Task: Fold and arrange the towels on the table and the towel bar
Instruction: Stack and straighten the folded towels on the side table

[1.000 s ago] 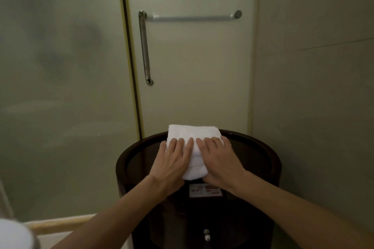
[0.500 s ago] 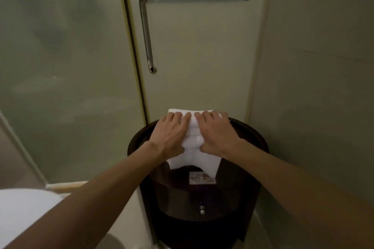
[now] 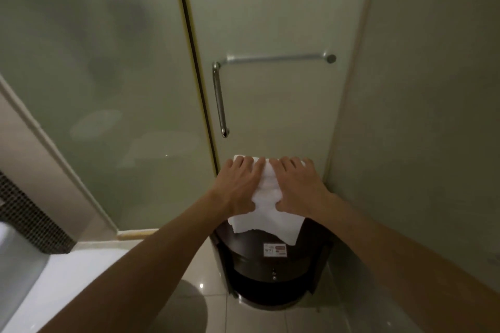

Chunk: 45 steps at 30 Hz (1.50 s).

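Observation:
A white towel point(image 3: 266, 213) lies partly folded on the round dark table point(image 3: 273, 270), its near edge hanging loose over the front. My left hand point(image 3: 239, 186) presses flat on the towel's left side, fingers straight and pointing away. My right hand point(image 3: 296, 186) presses flat on the right side the same way, thumb tucked at the fold. The chrome towel bar point(image 3: 276, 58) runs across the frosted glass door above, bare.
A vertical chrome door handle point(image 3: 219, 103) hangs at the bar's left end. A wall stands close on the right. A WiFi card point(image 3: 274, 249) lies on the table front. White floor tiles point(image 3: 257, 316) and a dark mosaic strip point(image 3: 29, 222) lie lower left.
The view has pulled back and tilted up. The towel has opened out, its near edge now spread and draping forward. Both hands slid toward the towel's far edge.

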### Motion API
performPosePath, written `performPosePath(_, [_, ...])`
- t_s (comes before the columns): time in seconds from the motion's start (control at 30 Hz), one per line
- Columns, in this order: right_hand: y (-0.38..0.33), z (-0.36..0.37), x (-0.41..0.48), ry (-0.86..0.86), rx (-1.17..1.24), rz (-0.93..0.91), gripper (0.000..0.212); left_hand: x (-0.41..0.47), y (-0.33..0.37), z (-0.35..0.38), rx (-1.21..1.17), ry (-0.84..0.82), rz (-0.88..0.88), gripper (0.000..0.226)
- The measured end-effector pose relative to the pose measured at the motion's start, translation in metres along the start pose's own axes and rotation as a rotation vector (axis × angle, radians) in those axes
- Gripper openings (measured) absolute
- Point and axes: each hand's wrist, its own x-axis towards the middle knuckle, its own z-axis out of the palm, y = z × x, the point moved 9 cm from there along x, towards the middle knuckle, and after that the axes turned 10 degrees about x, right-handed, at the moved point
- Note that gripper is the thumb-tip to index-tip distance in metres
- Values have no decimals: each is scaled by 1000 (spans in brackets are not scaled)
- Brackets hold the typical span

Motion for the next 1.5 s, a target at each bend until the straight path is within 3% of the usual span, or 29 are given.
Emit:
performPosePath(0.33, [-52,-95,5,-70,63,-79,89,-46,-60,-79,-58,-61,-45,100])
performPosePath(0.97, [-139,-90,97,-67,28,-300,86,-81,-173,-31,-268,-93,-327,97])
performPosePath(1.27, [-183,-49,190,-104,95,-598,79,-78,-238,26,-176,-210,-556,94])
performPosePath(1.5, [-237,-26,240,-189,220,-901,80,-105,-276,49,-168,-326,-845,94])
